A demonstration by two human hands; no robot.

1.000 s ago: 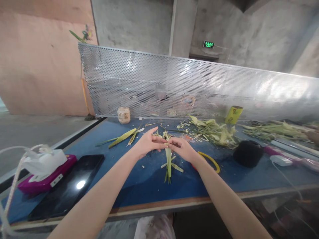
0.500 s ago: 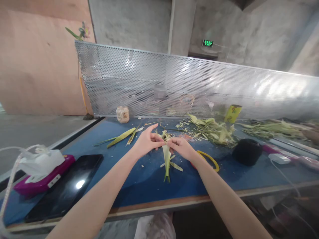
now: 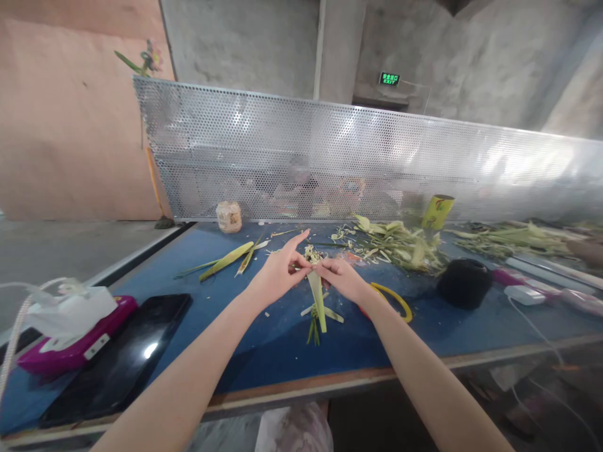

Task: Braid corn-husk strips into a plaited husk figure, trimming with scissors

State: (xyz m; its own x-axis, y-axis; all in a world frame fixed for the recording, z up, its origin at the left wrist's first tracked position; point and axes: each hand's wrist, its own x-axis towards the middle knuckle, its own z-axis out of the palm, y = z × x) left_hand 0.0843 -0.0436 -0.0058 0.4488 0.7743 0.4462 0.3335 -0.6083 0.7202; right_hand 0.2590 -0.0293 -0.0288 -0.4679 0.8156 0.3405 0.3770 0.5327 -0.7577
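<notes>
My left hand (image 3: 281, 271) pinches the top of a pale green husk leaf (image 3: 318, 301) between thumb and fingertips, with one finger pointing up and away. From the other side, my right hand (image 3: 345, 277) grips the same leaf's upper end, its fingertips almost meeting the left ones. Just beyond the fingertips shows a tuft of curly, yellowish-green bits (image 3: 311, 253). Below the hands, the leaf hangs down at a slant, tapering out past a bunch of thin green stems (image 3: 313, 331). Short strips (image 3: 333, 315) stick out sideways behind it. The exact grip point is partly hidden by fingers.
Loose husk leaves (image 3: 228, 260) lie left on the blue table (image 3: 264, 358). A husk heap (image 3: 400, 245), yellow can (image 3: 438, 212), black roll (image 3: 464, 284) and yellow ring (image 3: 398, 301) are right. A tablet (image 3: 127, 351) and purple power strip (image 3: 78, 351) sit left. Perforated metal panel (image 3: 264, 150) stands behind.
The leaf's lower end has swung right, uncovering more of the green stems. My left finger points further up and right. The whole view has shifted slightly.
</notes>
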